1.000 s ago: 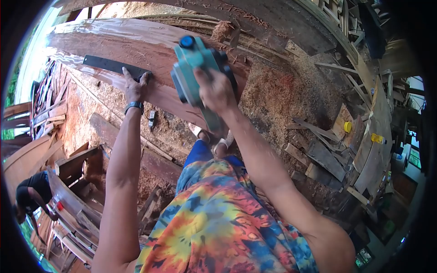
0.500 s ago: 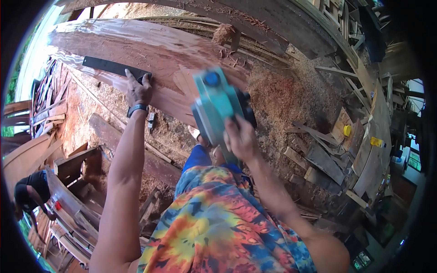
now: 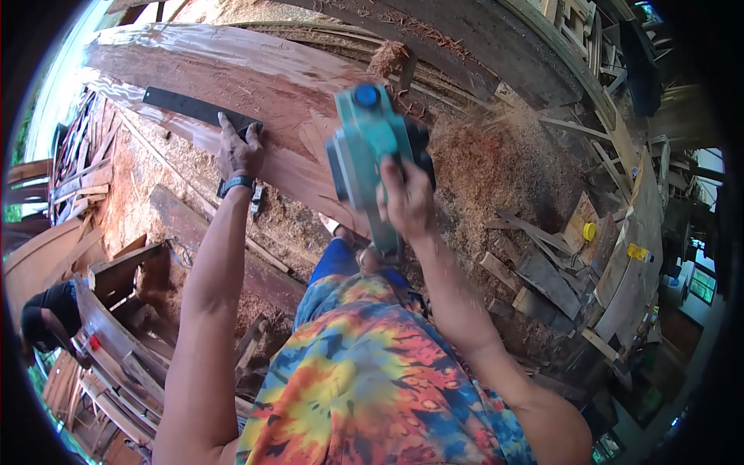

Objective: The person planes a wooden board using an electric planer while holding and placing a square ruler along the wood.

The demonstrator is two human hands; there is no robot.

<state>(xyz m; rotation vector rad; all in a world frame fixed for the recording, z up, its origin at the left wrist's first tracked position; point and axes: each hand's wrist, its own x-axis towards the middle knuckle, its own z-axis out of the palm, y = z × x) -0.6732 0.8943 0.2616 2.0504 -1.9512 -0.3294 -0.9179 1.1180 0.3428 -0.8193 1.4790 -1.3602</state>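
A long reddish-brown plank [image 3: 232, 70] lies in front of me, its surface pale in places. My right hand [image 3: 407, 200] is closed around the handle of a teal electric planer [image 3: 377, 128] with a blue knob. The planer sits over the plank's right end and is slightly blurred; its underside is hidden. On the plank's near side, my left hand [image 3: 239, 155] grips the right end of a dark flat bar [image 3: 190, 107], fingertips on top of it. A dark band circles my left wrist.
Sawdust and shavings [image 3: 488, 163] cover the ground to the right. Another dark board [image 3: 473, 46] runs along the far side. Scrap wood [image 3: 546, 275] and a yellow container [image 3: 589, 232] lie at right. Another person [image 3: 50, 322] bends over beside boards at lower left.
The planer and my right hand have moved a little farther from my body. My left hand and the dark bar stay nearly in place. Fine dust now shows right of the planer.
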